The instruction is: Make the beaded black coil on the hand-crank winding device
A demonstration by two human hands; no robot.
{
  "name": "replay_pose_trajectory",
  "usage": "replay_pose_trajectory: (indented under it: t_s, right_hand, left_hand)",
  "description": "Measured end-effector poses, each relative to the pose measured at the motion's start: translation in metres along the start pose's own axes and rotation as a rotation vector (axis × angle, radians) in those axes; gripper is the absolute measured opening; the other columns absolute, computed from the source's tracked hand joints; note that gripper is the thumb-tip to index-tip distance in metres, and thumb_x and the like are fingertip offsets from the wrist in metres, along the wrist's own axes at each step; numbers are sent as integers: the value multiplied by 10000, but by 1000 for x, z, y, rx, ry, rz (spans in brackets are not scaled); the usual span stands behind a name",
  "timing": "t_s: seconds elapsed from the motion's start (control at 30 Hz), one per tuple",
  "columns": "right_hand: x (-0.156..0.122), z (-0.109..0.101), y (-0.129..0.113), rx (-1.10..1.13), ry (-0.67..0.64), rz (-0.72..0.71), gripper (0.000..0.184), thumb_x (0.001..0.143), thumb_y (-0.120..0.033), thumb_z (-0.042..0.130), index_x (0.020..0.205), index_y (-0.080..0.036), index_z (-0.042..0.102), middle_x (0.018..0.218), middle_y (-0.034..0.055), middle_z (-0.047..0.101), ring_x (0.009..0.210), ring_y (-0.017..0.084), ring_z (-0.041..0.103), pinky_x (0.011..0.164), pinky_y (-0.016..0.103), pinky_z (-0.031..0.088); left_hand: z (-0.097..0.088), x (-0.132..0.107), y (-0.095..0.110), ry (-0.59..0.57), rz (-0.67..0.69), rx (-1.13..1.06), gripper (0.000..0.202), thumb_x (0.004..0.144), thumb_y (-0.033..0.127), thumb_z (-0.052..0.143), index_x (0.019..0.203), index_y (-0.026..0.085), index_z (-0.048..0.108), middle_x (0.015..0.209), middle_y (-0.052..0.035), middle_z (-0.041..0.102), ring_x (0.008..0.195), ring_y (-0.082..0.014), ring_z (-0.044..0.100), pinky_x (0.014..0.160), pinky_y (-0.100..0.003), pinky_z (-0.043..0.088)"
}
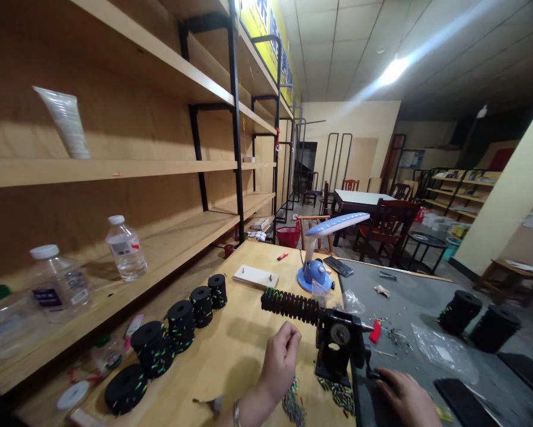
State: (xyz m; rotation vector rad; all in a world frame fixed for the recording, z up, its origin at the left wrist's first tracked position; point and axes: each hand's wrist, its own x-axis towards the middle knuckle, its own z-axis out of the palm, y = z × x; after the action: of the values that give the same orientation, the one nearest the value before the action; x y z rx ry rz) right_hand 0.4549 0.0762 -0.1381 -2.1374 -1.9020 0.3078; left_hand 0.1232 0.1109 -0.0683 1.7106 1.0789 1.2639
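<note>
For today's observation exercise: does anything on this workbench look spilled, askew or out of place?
Yes. Small green-tipped pieces lie scattered loose on the wooden table by the left hand, and more bits litter the grey mat beyond the right hand. A white tube leans tilted on the shelf.

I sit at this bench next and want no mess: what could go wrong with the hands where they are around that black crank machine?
1. The left hand is pinched shut close beside the black machine; fingers might get caught if the right hand at the crank turns it.
2. The long stack of black discs juts out sideways unsupported and might sag or slide off.
3. The small loose pieces under the left wrist could scatter.
</note>
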Motion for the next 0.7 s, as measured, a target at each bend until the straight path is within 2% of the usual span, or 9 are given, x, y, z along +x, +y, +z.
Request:
replay_pose_trajectory:
  t_s: [0.13, 0.23, 0.3, 0.4, 0.47, 0.57, 0.63, 0.7]
  right_hand:
    - [-1, 1, 0, 25, -5, 9, 644, 805, -585, 298, 1177, -198, 654, 1158, 52, 599, 1096, 218, 542, 973, 330, 396]
    - [-3, -1, -1, 45, 12, 14, 684, 794, -576, 291, 1211, -154, 632, 1152, 79, 595, 1067, 214, 560, 958, 334, 416]
    - [-6, -2, 1, 59, 101, -16, 662, 791, -564, 333, 1210, -144, 628, 1122, 89, 606, 1042, 216, 571, 927, 343, 444]
    - [-17, -7, 3, 57, 341, -67, 560, 806, -546, 410, 1130, -164, 659, 1048, 76, 635, 1002, 221, 581, 861, 361, 484]
    - [-30, -15, -1, 50, 466, -87, 482, 820, -527, 449, 1057, -173, 674, 976, 65, 651, 930, 213, 597, 799, 356, 500]
    - [-53, -29, -14, 61, 536, -64, 431, 851, -490, 453, 1015, -156, 672, 976, 70, 650, 907, 203, 597, 802, 341, 490]
    - [-67, -33, -20, 64, 497, -21, 402, 877, -465, 433, 1001, -172, 678, 967, 65, 650, 922, 193, 601, 811, 325, 492]
    - [-78, -26, -15, 59, 499, -45, 383, 865, -472, 452, 991, -198, 689, 997, 54, 652, 930, 197, 613, 810, 327, 508]
  left_hand:
    - [-6, -7, -2, 1, 36, 76, 342, 960, 379, 344, 766, 118, 448, 615, 0, 333, 569, -87, 332, 545, -236, 254]
    - [-11, -3, 5, 53, 161, 137, 294, 949, 317, 396, 774, 115, 519, 683, -29, 455, 648, -95, 430, 605, -227, 317]
    - [-16, -3, 16, 50, 266, 156, 217, 932, 248, 435, 795, 125, 550, 741, -39, 504, 710, -97, 473, 639, -220, 345]
    - [-30, -7, 46, -6, 450, 171, 87, 890, 133, 475, 846, 141, 549, 756, -30, 511, 721, -91, 484, 649, -215, 368]
    - [-45, -1, 67, 29, 595, 170, 98, 846, 63, 511, 878, 151, 542, 781, -21, 537, 756, -93, 502, 682, -215, 399]
    - [-65, 31, 85, 104, 668, 281, 146, 820, 83, 572, 937, 171, 573, 874, -18, 584, 833, -103, 536, 745, -228, 433]
    - [-71, 63, 84, 126, 624, 385, 182, 819, 209, 618, 999, 186, 602, 944, -24, 599, 906, -133, 538, 819, -279, 426]
    - [-71, 92, 77, 71, 483, 444, 276, 788, 325, 650, 1021, 179, 625, 1031, -45, 598, 998, -182, 522, 890, -342, 397]
